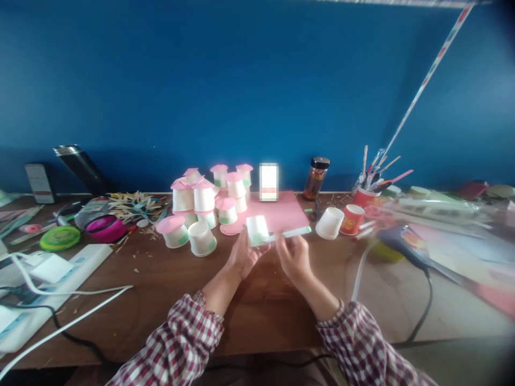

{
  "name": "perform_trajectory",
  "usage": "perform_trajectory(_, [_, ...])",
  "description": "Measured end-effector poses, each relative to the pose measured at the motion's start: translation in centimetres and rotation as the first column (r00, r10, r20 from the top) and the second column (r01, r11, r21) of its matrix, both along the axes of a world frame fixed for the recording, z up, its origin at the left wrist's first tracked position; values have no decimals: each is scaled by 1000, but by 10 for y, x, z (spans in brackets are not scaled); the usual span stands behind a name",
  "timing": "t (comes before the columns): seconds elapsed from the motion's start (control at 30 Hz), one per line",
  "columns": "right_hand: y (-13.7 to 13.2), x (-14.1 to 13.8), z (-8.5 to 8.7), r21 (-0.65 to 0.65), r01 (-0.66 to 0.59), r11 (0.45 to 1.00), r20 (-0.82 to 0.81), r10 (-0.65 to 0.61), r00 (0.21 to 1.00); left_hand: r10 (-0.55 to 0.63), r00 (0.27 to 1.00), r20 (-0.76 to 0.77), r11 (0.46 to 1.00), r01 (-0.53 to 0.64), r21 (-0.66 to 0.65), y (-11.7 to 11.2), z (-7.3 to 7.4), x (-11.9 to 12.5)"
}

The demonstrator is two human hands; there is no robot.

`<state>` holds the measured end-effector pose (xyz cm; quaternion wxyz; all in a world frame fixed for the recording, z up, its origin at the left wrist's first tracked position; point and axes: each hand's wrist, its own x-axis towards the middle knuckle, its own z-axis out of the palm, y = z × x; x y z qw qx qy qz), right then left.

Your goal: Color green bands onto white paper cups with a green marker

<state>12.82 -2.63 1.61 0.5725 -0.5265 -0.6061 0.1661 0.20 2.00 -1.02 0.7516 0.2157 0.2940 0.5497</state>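
Above the middle of the table, my left hand [241,254] is closed round a small white paper cup [256,228], held upside down with a green patch low on its side. My right hand [295,260] pinches a white marker [296,232] with a light green end, its other end at the cup's side; whether it touches I cannot tell. Pink paper [287,212] lies behind both hands. To the left stand several white cups with pink paper tops, some stacked. A white cup [203,239] without a top stands in front of them.
White cups [330,223] and a red cup [352,220] stand at right, before a pen holder [366,197]. A lidded jar [316,178] and a bright phone-like screen [269,182] are at the back. A power strip [86,262] lies left; a glue gun [404,244] with its cord lies right.
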Motion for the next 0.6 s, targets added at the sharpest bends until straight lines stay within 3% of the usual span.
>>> perform_trajectory(0.6, [-1, 2, 1, 68, 21, 997, 16, -22, 1000, -26, 999, 30, 998, 27, -50, -4, 10, 0])
